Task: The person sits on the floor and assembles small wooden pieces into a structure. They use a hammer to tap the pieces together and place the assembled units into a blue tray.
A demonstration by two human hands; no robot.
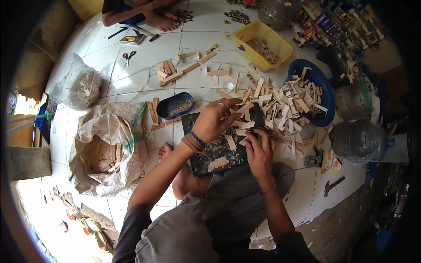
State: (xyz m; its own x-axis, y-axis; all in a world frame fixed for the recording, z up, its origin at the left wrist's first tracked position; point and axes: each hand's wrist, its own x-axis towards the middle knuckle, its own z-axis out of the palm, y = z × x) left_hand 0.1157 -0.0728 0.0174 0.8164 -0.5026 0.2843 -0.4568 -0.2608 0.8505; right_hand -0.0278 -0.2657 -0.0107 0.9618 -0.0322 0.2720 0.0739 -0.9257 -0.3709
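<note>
My left hand [212, 122] pinches a small flat wooden piece [244, 108] between thumb and fingers, above a black board [199, 163] in front of my lap. My right hand [259, 154] is low over the board's right side, its thumb and forefinger closed around the end of another small wooden piece [244, 141]. More pale wooden pieces lie on the board between my hands, one of them a short strip [230, 142]. Sawdust and wood crumbs cover much of the board. A large heap of wooden pieces [280, 103] spreads just beyond my right hand.
The heap spills from a blue basin [325, 115]. Around it stand a yellow tub [280, 56], a small blue tray [163, 109], an open woven sack [131, 151] and a clear bag [72, 90]. A hammer [333, 186] lies at right, scissors [128, 58] far left. Another person's foot [161, 19] is ahead.
</note>
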